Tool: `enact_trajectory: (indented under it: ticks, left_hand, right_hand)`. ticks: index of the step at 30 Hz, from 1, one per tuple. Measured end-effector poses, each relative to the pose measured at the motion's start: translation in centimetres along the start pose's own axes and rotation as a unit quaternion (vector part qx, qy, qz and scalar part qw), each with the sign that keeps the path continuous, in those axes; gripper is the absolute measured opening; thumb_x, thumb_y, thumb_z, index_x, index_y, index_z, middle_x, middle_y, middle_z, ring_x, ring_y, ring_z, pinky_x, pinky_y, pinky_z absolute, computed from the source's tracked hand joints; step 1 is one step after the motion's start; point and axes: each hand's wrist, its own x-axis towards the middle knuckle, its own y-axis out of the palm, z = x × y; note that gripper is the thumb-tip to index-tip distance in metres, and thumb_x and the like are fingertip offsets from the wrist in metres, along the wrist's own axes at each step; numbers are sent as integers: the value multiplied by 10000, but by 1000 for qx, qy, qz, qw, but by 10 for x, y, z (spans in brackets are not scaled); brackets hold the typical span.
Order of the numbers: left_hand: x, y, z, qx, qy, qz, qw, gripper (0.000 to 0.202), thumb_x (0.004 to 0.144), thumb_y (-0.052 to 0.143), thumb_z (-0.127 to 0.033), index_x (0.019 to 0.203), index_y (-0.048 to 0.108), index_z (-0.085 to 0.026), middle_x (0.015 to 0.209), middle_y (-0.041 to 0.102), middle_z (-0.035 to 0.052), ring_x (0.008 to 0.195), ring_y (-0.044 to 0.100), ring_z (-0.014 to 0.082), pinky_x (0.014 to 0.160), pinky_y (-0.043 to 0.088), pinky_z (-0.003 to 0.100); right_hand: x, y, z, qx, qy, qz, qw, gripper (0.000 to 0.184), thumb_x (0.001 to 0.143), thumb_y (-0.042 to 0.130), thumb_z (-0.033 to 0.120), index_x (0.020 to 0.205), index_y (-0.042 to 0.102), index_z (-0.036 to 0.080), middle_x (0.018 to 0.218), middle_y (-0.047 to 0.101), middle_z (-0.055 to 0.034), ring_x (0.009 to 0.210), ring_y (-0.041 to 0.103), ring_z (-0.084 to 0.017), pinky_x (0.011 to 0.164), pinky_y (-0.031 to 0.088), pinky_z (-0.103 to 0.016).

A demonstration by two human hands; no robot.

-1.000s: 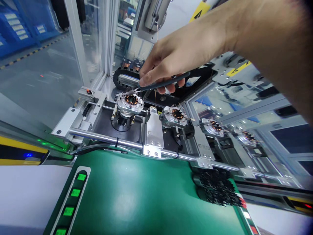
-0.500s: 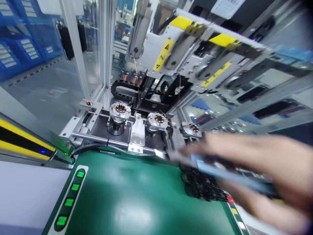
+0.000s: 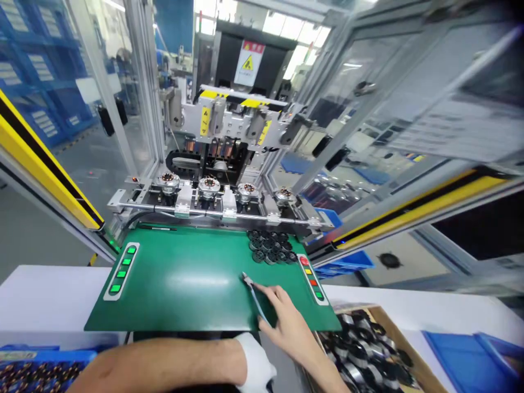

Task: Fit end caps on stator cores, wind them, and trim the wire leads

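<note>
My right hand (image 3: 286, 322) rests on the near edge of the green mat (image 3: 184, 284), its fingers closed on thin blue-handled tweezers (image 3: 254, 293) whose tips touch the mat. My left forearm lies across the bottom of the view. My left hand (image 3: 254, 364), in a white glove, sits just below the right wrist with its fingers hidden. Beyond the mat, several copper-wound stators (image 3: 209, 184) sit in a row on the winding machine's fixtures.
A pile of black ring parts (image 3: 270, 248) lies at the mat's far right corner. Lit button strips (image 3: 123, 270) flank the mat. A cardboard box (image 3: 393, 327) of wound parts stands at the right, and blue trays (image 3: 33, 371) sit at the bottom corners. Yellow-striped guards (image 3: 49, 164) frame the machine.
My right hand has drawn back from the leftmost stator, out of the machine and down onto the mat with the tweezers. The view has pulled back and my left arm has come in.
</note>
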Motion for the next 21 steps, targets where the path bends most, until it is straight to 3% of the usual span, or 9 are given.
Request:
enact_trajectory:
  ticks: [2, 4, 7, 9, 12, 14, 15, 18, 21]
  left_hand:
    - [-23, -11, -13, 64, -35, 32, 997, 415, 969, 844, -565, 1069, 846, -163, 939, 834, 183, 899, 826, 383, 857, 655, 549]
    - [-61, -35, -26, 105, -63, 26, 992, 526, 998, 767, -639, 1195, 840, -158, 1032, 845, 235, 962, 828, 446, 888, 624, 594]
    - [-133, -100, -41, 114, -120, -61, 984, 532, 1091, 630, -687, 1409, 785, -290, 1198, 857, 131, 1116, 811, 401, 999, 596, 537]
    - [-178, -156, -39, 132, -198, -133, 962, 522, 1097, 632, -652, 1504, 760, -350, 1286, 855, 94, 1186, 794, 372, 1052, 581, 499]
    - [-230, -241, -12, 171, -332, -225, 900, 553, 1134, 515, -613, 1572, 724, -349, 1458, 816, 50, 1319, 754, 322, 1152, 555, 433]
    - [-250, -289, 18, 243, -413, -258, 839, 578, 1123, 476, -608, 1552, 740, -323, 1510, 791, 36, 1361, 734, 306, 1182, 536, 391]
    - [-255, -309, 34, 266, -434, -265, 819, 591, 1120, 460, -569, 1543, 747, -271, 1508, 781, 83, 1380, 715, 336, 1188, 525, 408]
    - [-254, -351, 75, 308, -474, -257, 784, 587, 1089, 510, -481, 1522, 764, -176, 1465, 759, 183, 1344, 691, 397, 1183, 504, 462]
    - [-238, -370, 105, 329, -493, -242, 768, 566, 1078, 616, -488, 1540, 747, -189, 1529, 716, 191, 1344, 667, 380, 1175, 501, 475]
  right_hand:
    - [10, 0, 8, -38, -2, -21, 999, 783, 938, 659, 294, 1700, 545, 434, 1444, 701, -146, 1366, 723, -412, 1133, 695, -564]
    - [20, -4, 12, -47, -4, -28, 998, 686, 981, 673, 329, 1663, 610, 375, 1487, 677, -192, 1348, 700, -462, 1154, 658, -643]
    - [29, -17, 16, -57, -24, -18, 998, 607, 1000, 737, 375, 1601, 689, 305, 1557, 658, -232, 1437, 630, -524, 1259, 533, -755]
    - [32, -35, 19, -55, -52, 1, 997, 616, 1008, 770, 377, 1610, 693, 268, 1606, 645, -234, 1521, 583, -508, 1299, 506, -722]
    - [45, -75, 28, -46, -116, 42, 991, 633, 1020, 808, 405, 1617, 699, 225, 1546, 710, -209, 1442, 668, -416, 1246, 585, -573]
    - [66, -108, 39, -47, -159, 61, 984, 590, 1024, 820, 423, 1569, 737, 214, 1450, 773, -178, 1346, 729, -377, 1208, 606, -515]
    - [81, -125, 47, -49, -176, 64, 981, 562, 1037, 805, 420, 1557, 744, 214, 1429, 789, -165, 1322, 747, -362, 1181, 616, -487]
    - [136, -169, 77, -63, -202, 52, 976, 480, 1090, 747, 414, 1536, 753, 239, 1417, 818, -129, 1292, 783, -326, 1129, 627, -431]
    - [197, -196, 104, -92, -188, 17, 978, 415, 1125, 738, 417, 1485, 751, 211, 1419, 798, -130, 1293, 777, -311, 1147, 633, -503]
